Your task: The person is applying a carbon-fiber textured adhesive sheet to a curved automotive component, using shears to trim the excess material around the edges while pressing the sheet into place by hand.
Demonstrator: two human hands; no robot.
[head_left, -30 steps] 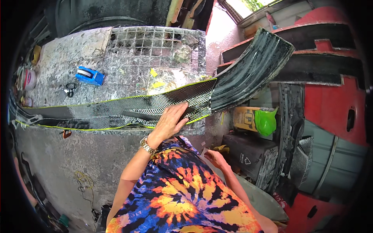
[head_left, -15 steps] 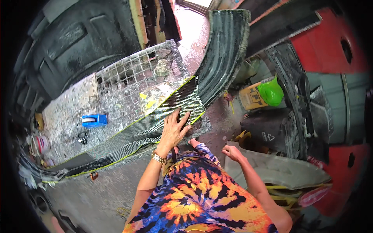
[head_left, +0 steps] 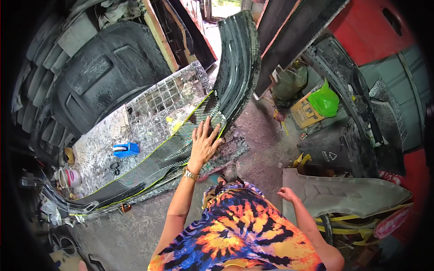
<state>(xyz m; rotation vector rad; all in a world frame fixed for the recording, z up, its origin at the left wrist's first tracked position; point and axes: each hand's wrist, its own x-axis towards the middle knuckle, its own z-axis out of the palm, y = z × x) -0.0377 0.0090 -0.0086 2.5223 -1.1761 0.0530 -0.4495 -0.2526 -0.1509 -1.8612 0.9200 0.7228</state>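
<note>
My left hand (head_left: 204,143), a gold watch on its wrist, lies palm down with fingers spread on a sheet of woven carbon-fibre cloth (head_left: 156,165). Yellow edging runs along both long sides of the cloth. It lies lengthwise in a long curved black mould (head_left: 237,58), whose glossy far end is bare. The near-left end of the mould reaches the far left of the workbench (head_left: 97,147). My right hand (head_left: 288,195) hangs away from the bench, to the right of my body. Its fingers are loosely bent and a little apart, with nothing visible in them.
On the bench are a blue tape dispenser (head_left: 126,149), black scissors (head_left: 115,168) and a white-and-pink tub (head_left: 69,178). A large black moulded panel (head_left: 106,72) leans behind. To the right stand a cardboard box (head_left: 307,113) with a green bag (head_left: 323,101), a black bin (head_left: 323,147) and a grey panel (head_left: 348,194).
The view has shifted, so the bench sits further right and lower. My left hand stays on the cloth, its fingers spread wider. My right hand's fingers have loosened.
</note>
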